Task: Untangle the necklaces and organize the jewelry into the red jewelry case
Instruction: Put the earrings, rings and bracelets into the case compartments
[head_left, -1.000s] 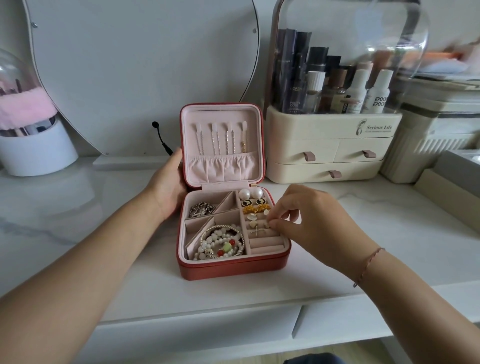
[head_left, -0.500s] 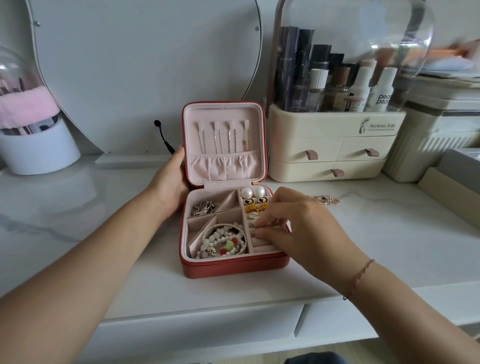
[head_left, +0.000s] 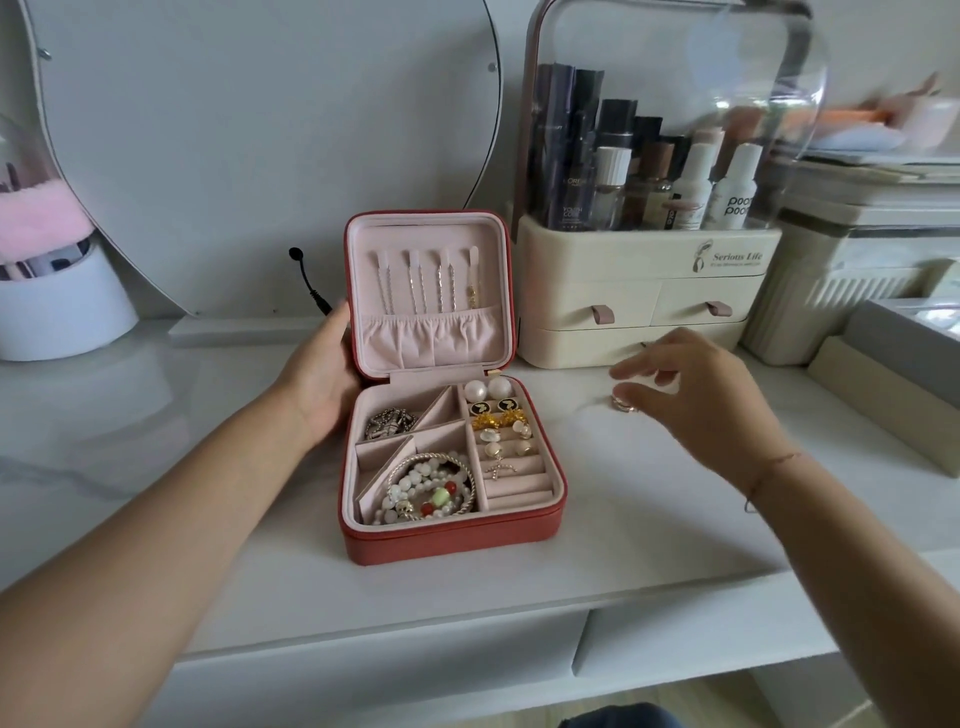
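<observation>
**Head view: red jewelry case (head_left: 451, 538) open on the table (head_left: 649, 525)**

The case's lid stands upright, lined in pink. Thin chains (head_left: 426, 283) hang inside the lid above a gathered pocket. Pearl bracelets (head_left: 431, 488) fill the case's front-left compartment, and earrings (head_left: 498, 415) sit in the rows on its right. The left hand (head_left: 324, 384) grips the case's left edge at the hinge. To the right of the case, the blurred right hand (head_left: 701, 400) has its fingertips at a small gold piece (head_left: 623, 405). I cannot tell whether it is pinching it.

Your red jewelry case (head_left: 452, 540) looks like matt, fine-grained leatherette outside, with soft pale-pink velvety cloth inside. Pearl earrings (head_left: 488, 388) are glossy, ring (head_left: 623, 404) is polished metal. Your tabletop (head_left: 649, 493) is smooth, glossy, marble-look. Organizer (head_left: 644, 280) is cream plastic with a clear glossy dome.
</observation>
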